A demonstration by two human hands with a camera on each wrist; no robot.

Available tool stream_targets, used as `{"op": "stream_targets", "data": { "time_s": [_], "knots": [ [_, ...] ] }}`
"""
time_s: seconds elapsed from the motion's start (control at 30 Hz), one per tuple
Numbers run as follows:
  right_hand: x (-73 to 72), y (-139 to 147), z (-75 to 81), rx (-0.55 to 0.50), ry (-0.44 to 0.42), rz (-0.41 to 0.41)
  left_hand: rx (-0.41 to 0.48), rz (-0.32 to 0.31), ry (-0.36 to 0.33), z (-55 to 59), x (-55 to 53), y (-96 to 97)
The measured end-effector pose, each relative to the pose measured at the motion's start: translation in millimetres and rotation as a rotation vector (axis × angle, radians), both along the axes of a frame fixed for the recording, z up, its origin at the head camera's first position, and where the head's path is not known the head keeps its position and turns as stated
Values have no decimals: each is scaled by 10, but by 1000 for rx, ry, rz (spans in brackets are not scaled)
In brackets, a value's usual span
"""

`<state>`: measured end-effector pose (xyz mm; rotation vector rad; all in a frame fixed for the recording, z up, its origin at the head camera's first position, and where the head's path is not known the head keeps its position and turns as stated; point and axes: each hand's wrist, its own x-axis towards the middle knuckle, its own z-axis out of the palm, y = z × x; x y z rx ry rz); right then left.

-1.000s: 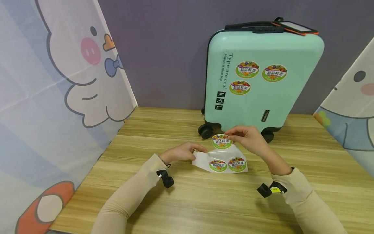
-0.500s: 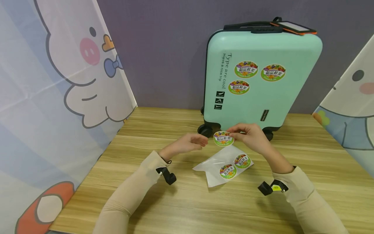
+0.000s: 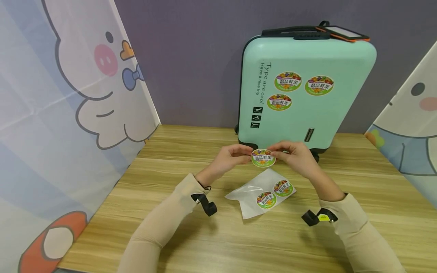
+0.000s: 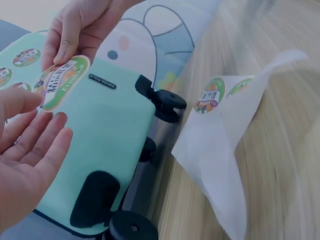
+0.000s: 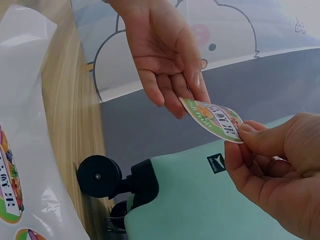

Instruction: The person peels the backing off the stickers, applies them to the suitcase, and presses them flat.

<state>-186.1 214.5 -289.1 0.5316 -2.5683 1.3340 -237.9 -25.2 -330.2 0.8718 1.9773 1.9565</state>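
Nearest on the tabletop (image 3: 256,242) lies a glossy backing sheet (image 3: 250,193), at 6 o'clock from the held piece, carrying two stickers (image 3: 266,200); no finger touches it, probably because both hands are needed for the piece just beyond; that piece, a fruit sticker (image 3: 263,158), is held up between the hands with its print facing the person; the left hand (image 3: 225,161) pinches its 9 o'clock rim by the fingertips, the contact partly hidden, while the right hand (image 3: 298,159) pinches it near 2 o'clock between thumb and forefinger; gripping only opposite edges likely keeps it taut and spares its adhesive; farther off, toward 1 o'clock, a mint suitcase (image 3: 290,125) stands with its broad face turned to the person, presumably for easy reach, three matching stickers (image 3: 288,81) on its upper half; the left wrist view reveals the backing sheet buckled rather than flat; the right wrist view shows the fruit sticker slightly bowed and the left hand's spare fingers loosely spread, but misses those three stickers; only the head view takes in the black-and-orange slab (image 3: 345,32) atop the suitcase.
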Motion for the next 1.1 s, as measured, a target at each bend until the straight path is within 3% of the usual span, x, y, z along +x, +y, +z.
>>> {"op": "stream_targets", "data": {
  "time_s": [0.43,0.7,1.1],
  "knots": [
    [-58,96,4,-10,65,-58,60,72,11,77,-41,198],
    [-63,194,60,17,105,-111,87,75,58,172,-73,311],
    [-105,296,129,-42,103,-135,140,69,89,291,-148,448]
  ]
}}
